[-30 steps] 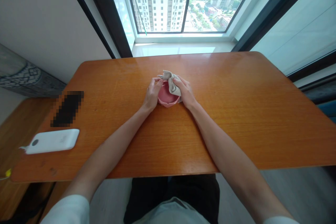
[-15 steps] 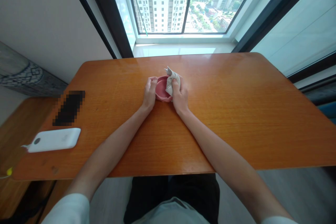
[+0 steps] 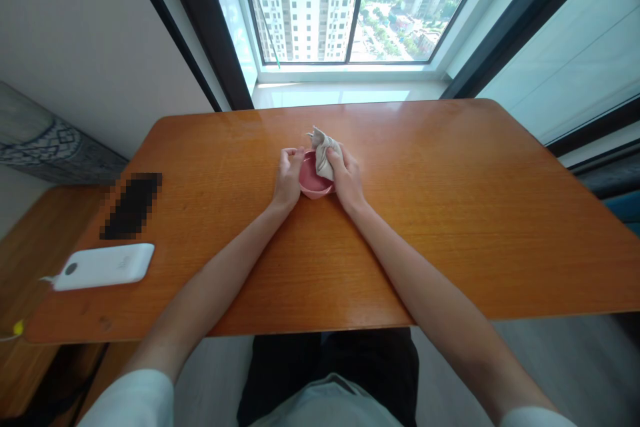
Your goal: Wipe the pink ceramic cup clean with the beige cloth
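Observation:
A small pink dish (image 3: 313,181) is held between my two hands over the far middle of the wooden table. My left hand (image 3: 289,173) grips its left rim, thumb at the inner edge and fingers around the outside. Bunched in my right hand (image 3: 349,177) is a pale beige cloth (image 3: 324,152), its frayed end sticking up above the fingers. The cloth presses against the right side and back of the dish's inside. It covers part of the rim there, and my right fingers are partly hidden behind it.
A white power strip (image 3: 105,267) with a cable lies on the wooden table (image 3: 450,213) at the left. Behind it is a dark, pixelated rectangle (image 3: 131,207). The window (image 3: 350,7) stands beyond the far edge, and my lap (image 3: 327,373) is below the near edge.
The dish has turned a little and shifted slightly right and nearer. My right hand has moved with the cloth along the rim, and the cloth's loose end now points further left.

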### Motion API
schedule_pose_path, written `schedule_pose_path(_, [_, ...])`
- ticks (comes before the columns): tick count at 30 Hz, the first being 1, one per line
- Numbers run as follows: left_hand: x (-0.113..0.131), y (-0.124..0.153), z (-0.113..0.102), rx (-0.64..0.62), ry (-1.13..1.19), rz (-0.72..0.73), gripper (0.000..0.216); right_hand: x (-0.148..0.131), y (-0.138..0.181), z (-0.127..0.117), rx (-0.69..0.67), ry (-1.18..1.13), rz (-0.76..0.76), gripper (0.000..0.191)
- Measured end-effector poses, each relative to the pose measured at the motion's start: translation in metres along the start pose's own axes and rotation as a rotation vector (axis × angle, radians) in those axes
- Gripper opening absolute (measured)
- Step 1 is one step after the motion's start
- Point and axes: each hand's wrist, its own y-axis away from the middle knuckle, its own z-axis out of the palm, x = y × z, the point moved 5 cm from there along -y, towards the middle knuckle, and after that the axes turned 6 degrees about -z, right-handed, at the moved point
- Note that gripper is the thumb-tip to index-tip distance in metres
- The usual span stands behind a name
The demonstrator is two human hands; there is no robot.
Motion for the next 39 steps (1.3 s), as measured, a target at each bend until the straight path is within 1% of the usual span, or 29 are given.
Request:
schedule_pose_path(3, [-0.004,-0.005,-0.006,0.079,0.084,-0.021,0.063,-0.005,0.02,0.014,0.207,0.051,-0.018,0.043])
schedule_pose_path(4, [-0.005,-0.006,-0.007,0.084,0.107,-0.019,0.063,-0.006,0.025,0.018,0.248,0.063,-0.03,0.044])
schedule_pose_path(6, [-0.004,-0.006,-0.007,0.057,0.119,-0.004,0.06,-0.008,0.028,0.02,0.265,0.075,-0.056,0.044])
schedule_pose_path(7, [-0.003,-0.006,-0.006,0.035,0.11,0.009,0.058,-0.008,0.026,0.018,0.245,0.073,-0.067,0.043])
schedule_pose_path(9, [0.0,-0.004,-0.004,0.0,0.087,0.04,0.053,-0.006,0.015,0.009,0.155,0.06,-0.085,0.044])
schedule_pose_path(12, [0.006,0.0,-0.001,-0.039,0.05,0.083,0.05,0.0,-0.007,-0.006,-0.066,-0.003,-0.094,0.048])
schedule_pose_path(14, [0.011,0.003,0.003,-0.086,0.017,0.101,0.054,0.003,-0.017,-0.014,-0.189,-0.054,-0.094,0.048])
schedule_pose_path(16, [0.013,0.005,0.007,-0.149,0.006,0.105,0.057,0.005,-0.021,-0.019,-0.262,-0.076,-0.095,0.047])
schedule_pose_path(18, [0.013,0.006,0.009,-0.2,0.027,0.089,0.06,0.005,-0.021,-0.019,-0.278,-0.072,-0.099,0.045])
schedule_pose_path(20, [0.011,0.005,0.01,-0.206,0.054,0.068,0.06,0.005,-0.018,-0.016,-0.244,-0.062,-0.1,0.045])
schedule_pose_path(22, [0.007,0.003,0.007,-0.168,0.084,0.053,0.058,0.005,-0.013,-0.011,-0.161,-0.043,-0.085,0.043])
schedule_pose_path(25, [0.0,-0.002,0.001,-0.058,0.155,0.019,0.055,0.005,0.0,0.001,0.014,-0.002,-0.035,0.042])
schedule_pose_path(28, [-0.006,-0.007,-0.007,0.07,0.236,-0.006,0.058,0.002,0.017,0.016,0.166,0.045,-0.037,0.048])
schedule_pose_path(29, [-0.008,-0.008,-0.009,0.09,0.256,-0.006,0.059,0.001,0.021,0.019,0.203,0.068,-0.052,0.05])
schedule_pose_path(31, [-0.008,-0.009,-0.009,0.07,0.273,0.005,0.058,-0.001,0.024,0.02,0.239,0.111,-0.085,0.05])
schedule_pose_path(32, [-0.007,-0.008,-0.008,0.04,0.266,0.018,0.056,0.0,0.021,0.018,0.226,0.123,-0.096,0.05])
schedule_pose_path(34, [-0.004,-0.007,-0.005,-0.011,0.23,0.055,0.052,0.001,0.011,0.009,0.134,0.112,-0.114,0.048])
schedule_pose_path(37, [0.002,-0.003,0.0,-0.077,0.151,0.088,0.048,0.001,-0.009,-0.006,-0.101,0.034,-0.138,0.049])
schedule_pose_path(39, [0.006,0.0,0.004,-0.134,0.105,0.096,0.048,0.0,-0.017,-0.015,-0.228,-0.004,-0.141,0.052])
